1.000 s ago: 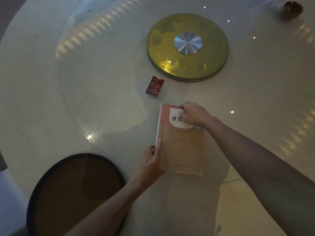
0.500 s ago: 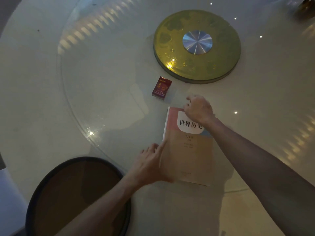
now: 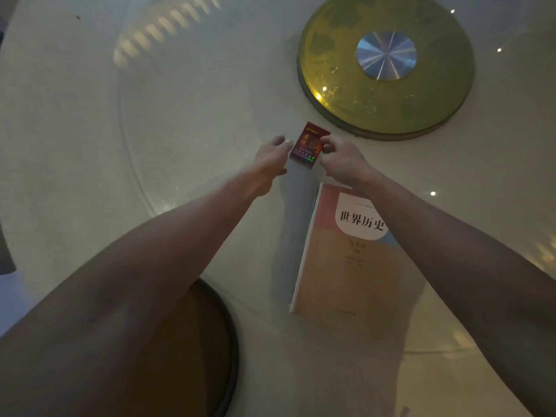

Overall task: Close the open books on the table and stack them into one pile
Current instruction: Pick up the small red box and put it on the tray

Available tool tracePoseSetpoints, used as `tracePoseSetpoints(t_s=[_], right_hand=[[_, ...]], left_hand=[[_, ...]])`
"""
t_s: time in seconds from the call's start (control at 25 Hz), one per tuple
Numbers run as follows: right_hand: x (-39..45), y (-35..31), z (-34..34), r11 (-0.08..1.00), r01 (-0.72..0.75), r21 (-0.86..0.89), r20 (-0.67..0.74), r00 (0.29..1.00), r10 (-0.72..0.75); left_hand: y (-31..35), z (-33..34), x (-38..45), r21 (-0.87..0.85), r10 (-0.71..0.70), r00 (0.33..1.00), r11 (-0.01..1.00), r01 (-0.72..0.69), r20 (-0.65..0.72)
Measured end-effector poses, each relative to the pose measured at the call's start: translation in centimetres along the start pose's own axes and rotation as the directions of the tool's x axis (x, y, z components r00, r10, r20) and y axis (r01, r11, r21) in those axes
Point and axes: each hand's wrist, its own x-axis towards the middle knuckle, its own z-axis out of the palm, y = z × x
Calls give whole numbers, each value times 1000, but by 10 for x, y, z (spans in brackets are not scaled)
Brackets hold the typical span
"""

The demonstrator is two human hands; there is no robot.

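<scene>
A closed book (image 3: 346, 254) with a pink and tan cover and black characters lies flat on the glass table top (image 3: 180, 115), its spine to the left. Beyond its far edge a small red box (image 3: 308, 145) is tilted up off the glass. My left hand (image 3: 270, 159) touches the box's left side with its fingertips. My right hand (image 3: 343, 162) pinches the box's right upper corner. Both forearms stretch over the table, the right one crossing the book's top right corner.
A round gold turntable base with a silver hub (image 3: 386, 63) sits at the far right under the glass. A round dark-rimmed brown stool seat (image 3: 210, 341) shows at the lower left, partly behind my left arm. Ceiling lights reflect on the glass.
Both hands have left the closed book and reached forward to the red box, which now sits between them, lifted at an angle. The camera has moved closer to the table.
</scene>
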Motion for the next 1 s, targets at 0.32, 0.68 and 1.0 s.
tracePoseSetpoints(t_s=[0.32, 0.68, 1.0], right_hand=[[-8, -14, 31, 879, -207, 430, -81, 961, 266], [-98, -57, 108, 916, -143, 376, 131, 986, 100], [-194, -59, 215, 976, -158, 147, 260, 959, 116]], left_hand=[[-26, -8, -10, 192, 213, 966, 964, -184, -145], [-98, -110, -101, 93, 223, 935, 974, -205, -275], [-203, -187, -209, 134, 148, 927, 985, -108, -345]])
